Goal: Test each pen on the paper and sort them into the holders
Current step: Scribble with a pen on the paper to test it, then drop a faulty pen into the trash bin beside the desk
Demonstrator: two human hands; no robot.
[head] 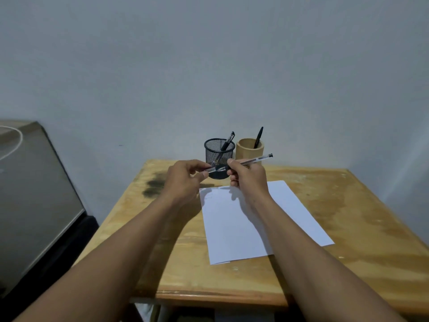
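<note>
A clear-barrelled pen (251, 161) is held level above the table, in front of the holders. My right hand (247, 176) grips its middle, and my left hand (185, 176) pinches its left end, where the cap sits. A white sheet of paper (234, 228) lies below the hands, with faint scribbles near its top left corner. Behind stand a black mesh holder (219, 151) with a pen (228, 140) in it and a wooden holder (249, 151) with a black pen (258, 137) in it.
The wooden table (348, 217) has a dark stain (154, 184) at its back left. A grey cabinet (30, 194) with a white cord stands to the left. A plain wall rises right behind the holders.
</note>
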